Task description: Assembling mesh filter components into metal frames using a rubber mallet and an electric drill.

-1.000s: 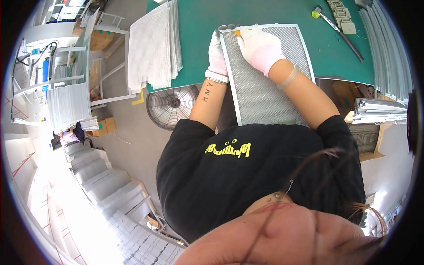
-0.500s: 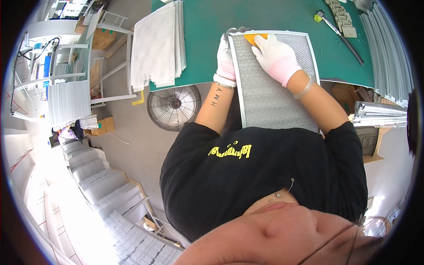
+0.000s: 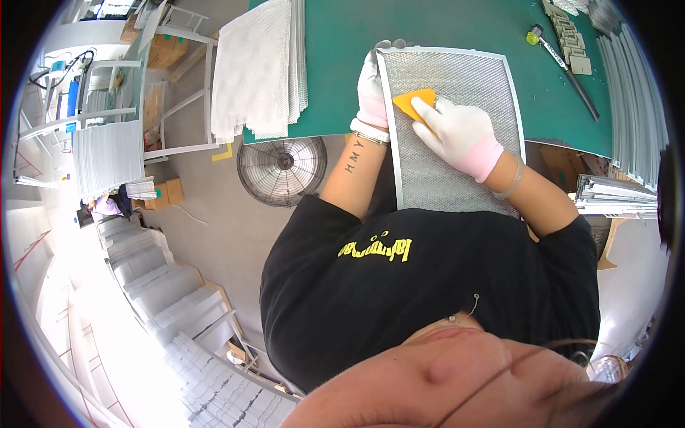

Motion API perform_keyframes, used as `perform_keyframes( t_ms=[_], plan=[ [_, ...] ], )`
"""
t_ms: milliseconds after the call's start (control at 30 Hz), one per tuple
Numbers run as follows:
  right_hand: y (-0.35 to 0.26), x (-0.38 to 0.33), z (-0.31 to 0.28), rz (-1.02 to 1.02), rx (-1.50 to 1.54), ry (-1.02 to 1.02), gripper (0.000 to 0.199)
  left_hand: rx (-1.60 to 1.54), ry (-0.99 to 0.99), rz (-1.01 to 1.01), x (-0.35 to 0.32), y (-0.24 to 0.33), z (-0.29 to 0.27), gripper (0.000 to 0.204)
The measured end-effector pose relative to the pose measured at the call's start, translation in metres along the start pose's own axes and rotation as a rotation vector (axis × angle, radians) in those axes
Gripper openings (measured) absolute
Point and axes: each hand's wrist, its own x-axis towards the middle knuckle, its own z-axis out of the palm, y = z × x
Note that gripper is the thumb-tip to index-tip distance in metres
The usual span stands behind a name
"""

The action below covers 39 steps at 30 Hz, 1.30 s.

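A rectangular metal mesh filter panel [image 3: 457, 182] in a thin pale frame stretches from the workbench toward my chest. My left hand [image 3: 372, 89], in a white and pink glove with grey fingertips, is closed around the frame's far left corner. An orange triangular scraper [image 3: 417, 102] is pinched in my gloved right hand [image 3: 460, 135]. It rests on the mesh near the panel's left side, below the far edge. The right fingertips are partly hidden behind the scraper and glove.
The green workbench [image 3: 342, 71] bears a pile of mesh sheets [image 3: 253, 71] at left. On its right lie a mallet [image 3: 560, 60], several grey corner pieces [image 3: 567, 36] and stacked frame strips [image 3: 635, 100]. A round floor fan [image 3: 282, 171] stands below the bench's edge.
My right hand has drawn the scraper from the panel's far edge toward me across the mesh. The left hand keeps its hold at the corner. The whole view has shifted slightly.
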Motion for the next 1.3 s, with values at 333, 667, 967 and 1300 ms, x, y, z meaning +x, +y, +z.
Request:
perform_keyframes(
  t_ms=[333,667,967,1300],
  plan=[
    [-0.008,0.060,0.008,0.228,0.031,0.027,0.028,0.205,0.002,0.071,0.000,-0.003,-0.007,0.033],
    [-0.014,0.071,0.012,0.224,0.011,0.006,0.027,0.222,0.074,0.093,0.005,-0.002,-0.022,0.034],
    [-0.016,0.099,0.004,0.238,0.005,-0.153,0.028,0.202,0.232,-0.014,-0.006,0.000,-0.005,0.029],
    [0.062,-0.022,-0.039,0.304,0.092,0.376,0.031,0.115,-0.104,0.033,-0.015,0.001,0.017,0.020]
  ],
)
